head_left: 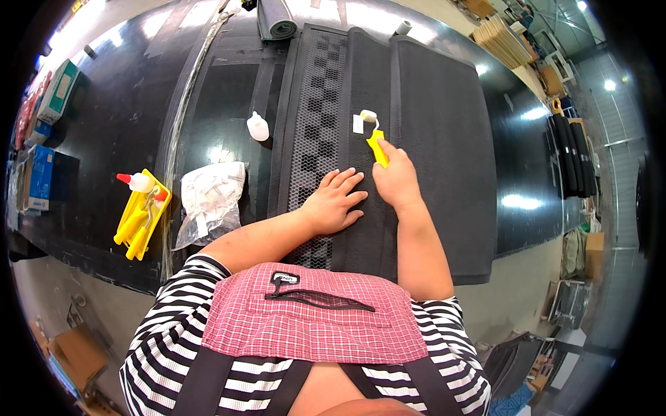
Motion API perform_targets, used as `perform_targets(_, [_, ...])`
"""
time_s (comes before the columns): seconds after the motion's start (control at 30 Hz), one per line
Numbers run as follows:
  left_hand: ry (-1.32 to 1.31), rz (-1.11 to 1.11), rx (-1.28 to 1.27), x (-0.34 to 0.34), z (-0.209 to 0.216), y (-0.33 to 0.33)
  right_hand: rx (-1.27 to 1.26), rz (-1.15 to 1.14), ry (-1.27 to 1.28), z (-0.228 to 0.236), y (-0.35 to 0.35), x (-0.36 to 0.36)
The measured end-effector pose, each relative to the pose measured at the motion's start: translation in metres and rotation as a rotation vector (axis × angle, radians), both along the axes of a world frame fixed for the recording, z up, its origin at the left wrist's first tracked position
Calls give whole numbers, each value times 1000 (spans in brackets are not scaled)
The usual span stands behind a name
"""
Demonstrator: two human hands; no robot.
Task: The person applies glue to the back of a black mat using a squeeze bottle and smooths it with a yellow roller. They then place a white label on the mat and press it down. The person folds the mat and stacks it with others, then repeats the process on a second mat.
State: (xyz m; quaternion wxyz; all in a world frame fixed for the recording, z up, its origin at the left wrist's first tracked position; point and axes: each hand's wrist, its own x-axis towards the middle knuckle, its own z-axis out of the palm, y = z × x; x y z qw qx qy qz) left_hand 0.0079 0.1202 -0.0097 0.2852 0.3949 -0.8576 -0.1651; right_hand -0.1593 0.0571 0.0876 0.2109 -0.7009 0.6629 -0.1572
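My right hand [397,175] is closed round the yellow handle of a small paint roller [376,147]. Its pale roller head is at the edge of a small white label [358,124] on a black mat [444,159]. My left hand [337,201] lies flat with fingers spread on the same black material, beside a strip of honeycomb mesh [319,125]. Left of the mat stands a white squeeze bottle [257,127]. A clear plastic bag [212,197] with white pieces inside lies near my left forearm.
At the left, a yellow tray [143,215] holds a red-capped white bottle [139,182] and another roller. Boxes [38,177] line the table's far left. A rolled grey mat [277,24] lies at the back. Black rolls [572,156] stand off to the right.
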Motion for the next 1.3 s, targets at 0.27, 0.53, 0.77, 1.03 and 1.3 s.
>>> perform_targets(0.27, [-22, -14, 17, 0, -1, -2, 147, -27, 134, -3, 21, 25])
perform_targets(0.53, [-11, -8, 0, -1, -4, -2, 167, 17, 109, -10, 32, 14])
perform_targets(0.77, [-44, -11, 4, -2, -2, -2, 146, 26, 122, -12, 22, 15])
perform_targets(1.03, [-22, 2, -13, -1, -3, -1, 159, 29, 101, -10, 17, 17])
perform_targets(1.3, [-46, -5, -9, -1, -2, 0, 162, 37, 98, -10, 16, 13])
